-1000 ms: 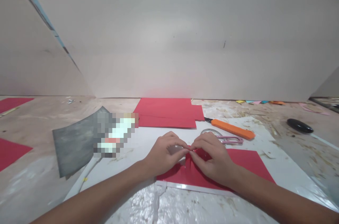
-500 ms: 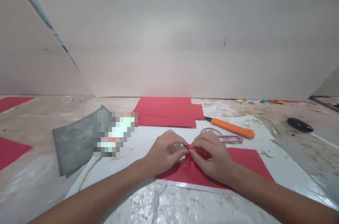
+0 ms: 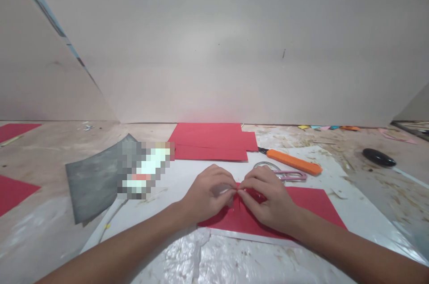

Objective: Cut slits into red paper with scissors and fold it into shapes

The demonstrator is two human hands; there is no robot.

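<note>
My left hand and my right hand meet fingertip to fingertip over a red paper sheet lying on a white board. Both hands pinch a small raised fold of that red paper between thumb and fingers. The fold itself is mostly hidden by my fingers. Just behind my right hand lie a clear round object and a pink clip.
An orange utility knife lies behind the hands. A stack of red sheets sits against the back panel. A grey sheet and a blurred-out object lie at left, more red paper at far left, a black oval object at right.
My fingertips have pressed the raised red fold lower, toward the sheet. Both hands stay in the same spot.
</note>
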